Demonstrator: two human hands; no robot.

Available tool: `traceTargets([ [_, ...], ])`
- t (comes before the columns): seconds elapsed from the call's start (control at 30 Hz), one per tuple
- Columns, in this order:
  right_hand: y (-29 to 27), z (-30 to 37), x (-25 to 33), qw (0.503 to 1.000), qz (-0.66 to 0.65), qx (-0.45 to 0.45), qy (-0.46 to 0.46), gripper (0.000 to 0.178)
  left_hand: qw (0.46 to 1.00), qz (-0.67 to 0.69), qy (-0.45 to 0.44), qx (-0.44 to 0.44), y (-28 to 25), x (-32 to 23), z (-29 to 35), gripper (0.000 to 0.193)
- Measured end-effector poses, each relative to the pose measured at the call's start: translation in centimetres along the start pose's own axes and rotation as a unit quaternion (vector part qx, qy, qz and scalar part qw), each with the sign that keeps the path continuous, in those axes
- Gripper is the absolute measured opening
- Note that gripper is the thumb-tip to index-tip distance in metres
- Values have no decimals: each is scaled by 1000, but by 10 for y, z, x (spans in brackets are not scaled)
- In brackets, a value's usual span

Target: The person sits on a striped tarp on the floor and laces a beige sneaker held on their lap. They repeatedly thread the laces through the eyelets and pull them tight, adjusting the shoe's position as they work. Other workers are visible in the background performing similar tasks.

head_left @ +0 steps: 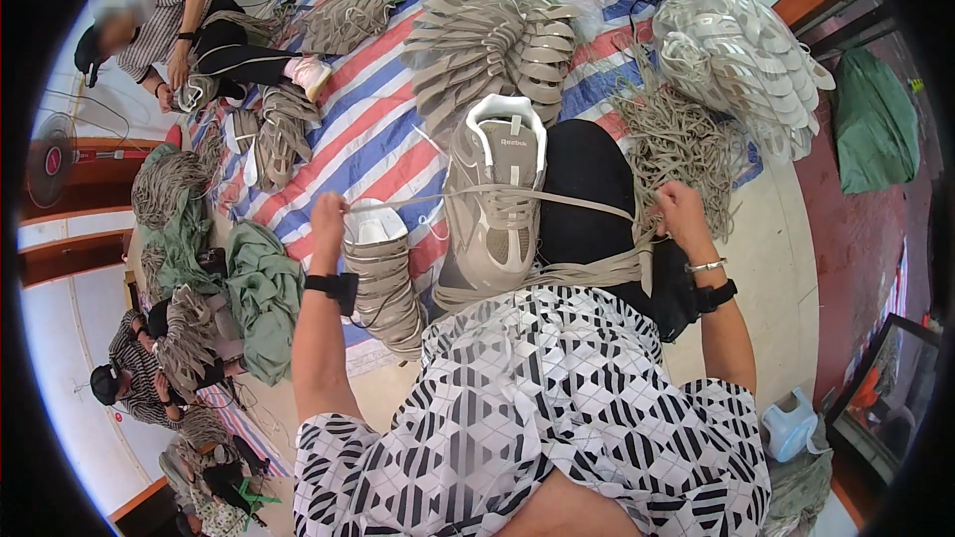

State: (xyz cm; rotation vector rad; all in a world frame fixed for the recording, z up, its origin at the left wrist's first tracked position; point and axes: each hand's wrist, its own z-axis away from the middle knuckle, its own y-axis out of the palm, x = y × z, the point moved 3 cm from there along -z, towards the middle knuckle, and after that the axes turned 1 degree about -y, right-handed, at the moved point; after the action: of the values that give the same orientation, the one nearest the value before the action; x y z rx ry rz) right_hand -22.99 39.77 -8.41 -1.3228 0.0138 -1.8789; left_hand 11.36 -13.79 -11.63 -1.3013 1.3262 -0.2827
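Note:
A beige-and-grey sneaker point(489, 239) with a white collar rests on my lap, toe toward me. A flat beige shoelace point(587, 201) runs through its upper eyelets and stretches out to both sides. My left hand point(330, 217) is closed on one end, out to the left of the shoe. To the right, past my dark-clad knee, my right hand point(682, 211) pinches the other end. More beige laces point(607, 270) lie across my lap below the shoe. A row of nested beige shoe uppers point(384, 283) stands beside my left forearm.
A striped tarp point(343, 144) covers the floor ahead, with fanned beige uppers point(477, 50) on it. Piled laces point(681, 144) and plastic-wrapped shoe parts point(741, 65) lie right. Co-workers point(164, 40) sit at left near green cloth point(264, 288) and a fan point(50, 164).

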Motion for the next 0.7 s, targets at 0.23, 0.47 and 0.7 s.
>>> traceTargets([
  [0.23, 54, 22, 103, 961, -43, -13, -271, 16, 928, 334, -156, 46, 64, -206, -47, 22],
  [0.47, 87, 24, 118, 923, 167, -14, -347, 13, 897, 393, -134, 152, 74, -265, -38, 19],
  [0.7, 88, 10, 124, 916, 208, 53, -340, 15, 880, 366, -145, 267, 74, -267, -32, 25],
])
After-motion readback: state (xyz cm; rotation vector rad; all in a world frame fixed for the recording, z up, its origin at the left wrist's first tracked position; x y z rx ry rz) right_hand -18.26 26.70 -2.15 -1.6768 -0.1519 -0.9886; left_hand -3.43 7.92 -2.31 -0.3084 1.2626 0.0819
